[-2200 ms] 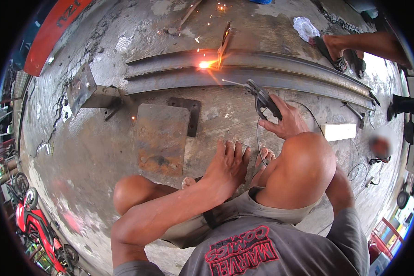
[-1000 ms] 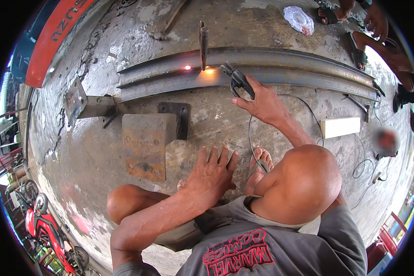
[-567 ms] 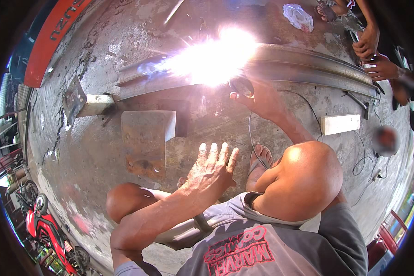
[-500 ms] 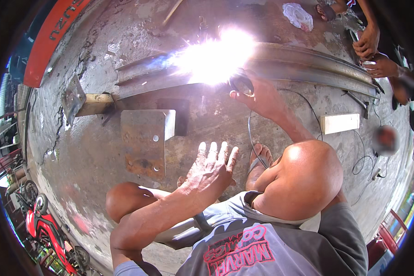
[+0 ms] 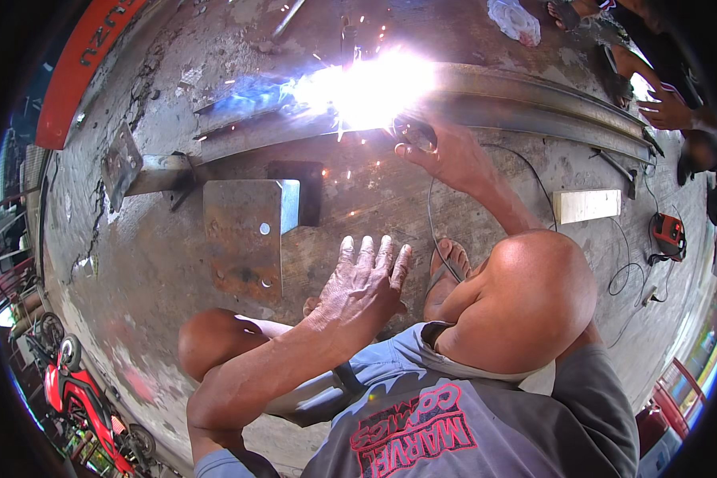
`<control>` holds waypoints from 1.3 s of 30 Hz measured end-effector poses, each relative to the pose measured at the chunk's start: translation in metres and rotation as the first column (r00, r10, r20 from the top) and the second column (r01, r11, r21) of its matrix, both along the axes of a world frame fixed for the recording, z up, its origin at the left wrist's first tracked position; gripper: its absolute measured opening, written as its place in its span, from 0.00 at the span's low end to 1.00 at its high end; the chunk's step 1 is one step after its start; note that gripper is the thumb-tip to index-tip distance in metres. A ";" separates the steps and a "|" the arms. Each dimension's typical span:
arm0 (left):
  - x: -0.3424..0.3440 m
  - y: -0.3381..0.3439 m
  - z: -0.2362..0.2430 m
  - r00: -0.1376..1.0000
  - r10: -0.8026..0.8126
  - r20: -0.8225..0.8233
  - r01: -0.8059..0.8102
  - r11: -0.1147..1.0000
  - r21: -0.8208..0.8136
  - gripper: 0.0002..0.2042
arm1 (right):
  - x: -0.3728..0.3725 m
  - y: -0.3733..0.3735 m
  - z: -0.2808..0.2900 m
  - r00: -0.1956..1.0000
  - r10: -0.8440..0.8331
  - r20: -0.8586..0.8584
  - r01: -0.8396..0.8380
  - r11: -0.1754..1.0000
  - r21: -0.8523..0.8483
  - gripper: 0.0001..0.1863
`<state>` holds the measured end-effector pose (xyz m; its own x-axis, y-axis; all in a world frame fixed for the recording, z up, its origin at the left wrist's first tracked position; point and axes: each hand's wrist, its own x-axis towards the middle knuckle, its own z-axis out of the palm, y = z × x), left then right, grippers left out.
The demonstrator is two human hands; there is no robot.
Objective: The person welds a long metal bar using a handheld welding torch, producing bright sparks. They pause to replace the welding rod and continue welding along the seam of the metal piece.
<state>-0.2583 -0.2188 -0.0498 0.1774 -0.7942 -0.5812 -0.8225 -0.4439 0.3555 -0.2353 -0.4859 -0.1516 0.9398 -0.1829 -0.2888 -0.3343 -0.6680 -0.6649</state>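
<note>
My right hand (image 5: 452, 157) is closed around a dark welding electrode holder (image 5: 416, 134), with a thin cable trailing down from it. Just beyond the holder a white-violet welding arc (image 5: 370, 89) glares on a long steel beam (image 5: 534, 99), hiding the electrode tip and the joint. Sparks and bluish smoke spread left along the metal. My left hand (image 5: 362, 279) is raised over my lap, back of the hand up, its fingers stretched and holding nothing. Nearest it lies a steel angle plate (image 5: 243, 231) with holes and rusty patches.
An upright plate on a steel tube (image 5: 161, 175) stands by the beam's left end. On the right are a pale wooden block (image 5: 588, 206), loose cables and a red machine (image 5: 668, 237). Another person's hand (image 5: 668, 109) is at upper right; a red motorcycle (image 5: 88, 406) stands at lower left.
The arc stays lit, with more flying sparks and bluish smoke at its left. The other person's hands have shifted apart. My left hand stays raised; the view has tilted slightly.
</note>
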 end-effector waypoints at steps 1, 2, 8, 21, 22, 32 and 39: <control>0.001 -0.002 0.002 1.000 -0.010 0.007 0.010 1.000 0.007 0.46 | -0.001 -0.002 -0.004 0.999 0.016 0.052 -0.015 1.000 -0.016 0.40; 0.001 -0.002 0.003 1.000 -0.009 0.002 0.009 1.000 0.010 0.45 | -0.002 -0.003 -0.009 0.994 0.033 0.103 -0.030 0.999 -0.033 0.40; -0.001 0.001 0.001 0.999 -0.026 0.047 0.027 1.000 -0.008 0.45 | 0.001 0.004 0.000 0.992 -0.030 0.121 0.027 0.999 0.021 0.45; 0.002 0.000 0.005 1.000 -0.015 -0.006 0.015 1.000 0.007 0.45 | 0.002 -0.004 -0.020 0.999 -0.011 0.051 0.014 0.998 -0.058 0.37; -0.001 0.003 0.002 1.000 0.003 0.026 -0.002 1.000 -0.026 0.45 | 0.001 -0.003 -0.016 0.999 -0.015 0.028 0.018 0.996 -0.084 0.35; -0.003 0.006 -0.004 0.998 -0.024 0.065 0.027 0.999 -0.034 0.46 | 0.006 0.004 0.005 1.000 -0.006 -0.002 0.006 0.999 -0.031 0.37; -0.004 0.005 -0.002 0.998 -0.022 0.058 0.024 0.999 -0.026 0.46 | 0.007 0.004 0.011 0.999 0.040 0.030 -0.038 0.997 -0.074 0.40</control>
<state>-0.2621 -0.2137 -0.0514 0.1916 -0.8137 -0.5489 -0.8520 -0.4155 0.3185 -0.2286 -0.4823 -0.1402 0.9549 -0.1659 -0.2464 -0.2872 -0.7276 -0.6230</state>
